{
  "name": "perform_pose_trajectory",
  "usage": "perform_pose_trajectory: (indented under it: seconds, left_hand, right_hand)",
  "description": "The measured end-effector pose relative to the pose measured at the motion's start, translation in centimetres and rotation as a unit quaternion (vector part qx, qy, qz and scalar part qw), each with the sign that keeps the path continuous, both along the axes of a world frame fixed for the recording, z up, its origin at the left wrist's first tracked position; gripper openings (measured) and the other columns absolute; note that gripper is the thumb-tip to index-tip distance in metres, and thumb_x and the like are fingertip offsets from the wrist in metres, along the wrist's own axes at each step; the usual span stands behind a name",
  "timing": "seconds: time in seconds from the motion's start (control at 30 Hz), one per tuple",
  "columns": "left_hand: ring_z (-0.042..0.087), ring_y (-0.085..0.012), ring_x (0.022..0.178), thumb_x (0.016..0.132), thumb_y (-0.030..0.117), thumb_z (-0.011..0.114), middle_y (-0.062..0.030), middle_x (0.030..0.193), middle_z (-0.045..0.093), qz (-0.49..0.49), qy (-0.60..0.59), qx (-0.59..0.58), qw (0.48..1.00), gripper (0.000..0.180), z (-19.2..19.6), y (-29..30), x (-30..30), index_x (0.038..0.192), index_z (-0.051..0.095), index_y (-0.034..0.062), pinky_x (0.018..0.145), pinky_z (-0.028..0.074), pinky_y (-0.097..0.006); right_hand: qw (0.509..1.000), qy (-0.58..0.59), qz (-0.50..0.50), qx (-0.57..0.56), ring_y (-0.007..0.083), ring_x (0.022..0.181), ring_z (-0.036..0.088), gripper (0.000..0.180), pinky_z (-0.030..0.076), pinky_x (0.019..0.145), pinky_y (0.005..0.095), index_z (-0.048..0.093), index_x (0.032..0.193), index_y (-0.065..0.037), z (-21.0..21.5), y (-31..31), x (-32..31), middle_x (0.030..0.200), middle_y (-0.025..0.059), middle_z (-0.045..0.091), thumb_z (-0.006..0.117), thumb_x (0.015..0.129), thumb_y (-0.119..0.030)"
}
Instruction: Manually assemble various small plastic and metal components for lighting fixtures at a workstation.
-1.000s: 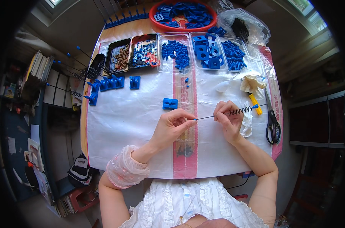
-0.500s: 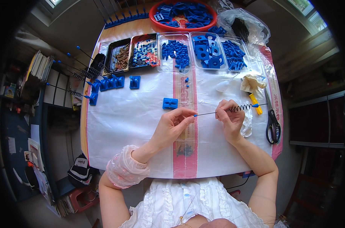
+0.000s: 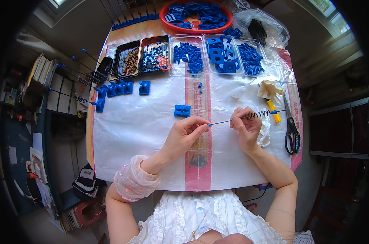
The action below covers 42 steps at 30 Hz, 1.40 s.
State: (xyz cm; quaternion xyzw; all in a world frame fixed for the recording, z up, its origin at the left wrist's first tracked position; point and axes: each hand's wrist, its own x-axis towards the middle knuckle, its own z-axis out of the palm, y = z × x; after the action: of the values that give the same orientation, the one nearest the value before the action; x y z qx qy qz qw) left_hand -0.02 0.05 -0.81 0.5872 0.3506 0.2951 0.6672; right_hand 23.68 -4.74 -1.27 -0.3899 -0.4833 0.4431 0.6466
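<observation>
A thin dark wire with a coiled spring section [image 3: 256,115] is held level between my hands above the table. My right hand [image 3: 247,128] is closed around it just left of the coil. At the wire's left end sits a small blue tip [image 3: 209,125], pinched by the thumb and forefinger of my left hand [image 3: 188,132]. Beyond the coil, a blue cone-shaped piece [image 3: 273,112] is on the wire, with straight wire sticking out past it. A blue plastic base [image 3: 182,110] lies just beyond my left hand.
Trays of screws [image 3: 131,62], nuts [image 3: 153,59], blue cones [image 3: 187,55], blue plates [image 3: 223,56] and small blue parts [image 3: 250,59] line the far side. Black scissors [image 3: 292,136] and a yellow tool [image 3: 274,112] lie right. Assembled blue bases with spring wires [image 3: 118,88] stand left.
The wire has shifted very slightly to the right. Both hands keep their grip, and the things on the table have not moved.
</observation>
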Motion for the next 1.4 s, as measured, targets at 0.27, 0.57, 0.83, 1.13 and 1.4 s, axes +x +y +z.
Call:
perform_pose_trajectory:
  seconds: [0.27, 0.57, 0.83, 1.13, 1.4]
  left_hand:
    - [0.065, -0.0030, 0.090, 0.106, 0.012, 0.069, -0.0001, 0.100, 0.075, -0.001, 0.015, -0.004, 1.000, 0.017, 0.3, 0.0, 0.0, 0.117, 0.073, 0.0008, 0.079, 0.050, -0.019]
    - [0.060, 0.0004, 0.079, 0.102, 0.009, 0.073, 0.0054, 0.092, 0.069, -0.013, 0.027, 0.036, 0.999, 0.010, 0.4, -0.1, 0.1, 0.109, 0.073, 0.0016, 0.069, 0.047, -0.018]
    - [0.053, 0.0026, 0.069, 0.101, 0.005, 0.073, 0.0074, 0.085, 0.065, -0.022, 0.050, 0.098, 0.994, 0.007, 1.1, -0.3, 0.4, 0.107, 0.072, 0.0015, 0.059, 0.041, -0.017]
    - [0.054, 0.0021, 0.070, 0.100, 0.005, 0.074, 0.0070, 0.084, 0.065, -0.018, 0.050, 0.103, 0.993, 0.008, 1.3, -0.4, 0.4, 0.107, 0.074, 0.0015, 0.060, 0.042, -0.018]
    - [0.056, 0.0018, 0.071, 0.099, 0.006, 0.074, 0.0065, 0.086, 0.067, -0.026, 0.041, 0.083, 0.995, 0.008, 1.5, -0.2, 0.4, 0.106, 0.075, 0.0018, 0.061, 0.043, -0.017]
  right_hand:
    - [1.000, -0.005, 0.001, -0.010, 0.0125, 0.077, 0.059, 0.007, 0.049, 0.071, 0.0264, 0.061, 0.100, 0.001, 0.3, -0.1, -0.2, 0.087, 0.0059, 0.061, 0.066, 0.099, 0.006]
    - [1.000, -0.010, 0.014, -0.016, 0.0108, 0.077, 0.058, 0.009, 0.049, 0.069, 0.0259, 0.062, 0.099, 0.000, -0.1, -0.4, -0.3, 0.090, 0.0045, 0.062, 0.068, 0.098, 0.007]
    - [0.999, 0.000, 0.011, -0.047, 0.0078, 0.075, 0.057, 0.011, 0.046, 0.067, 0.0241, 0.061, 0.095, -0.001, 0.3, -0.2, -0.2, 0.088, 0.0025, 0.061, 0.068, 0.098, 0.007]
    - [0.998, -0.014, 0.017, -0.058, 0.0070, 0.074, 0.055, 0.012, 0.044, 0.066, 0.0229, 0.060, 0.092, -0.001, 0.4, -0.2, 0.0, 0.084, 0.0015, 0.060, 0.068, 0.097, 0.005]
    - [0.996, 0.020, 0.027, -0.079, 0.0068, 0.071, 0.054, 0.013, 0.042, 0.064, 0.0232, 0.060, 0.090, -0.004, 0.7, 0.0, 0.4, 0.082, 0.0009, 0.060, 0.069, 0.098, 0.001]
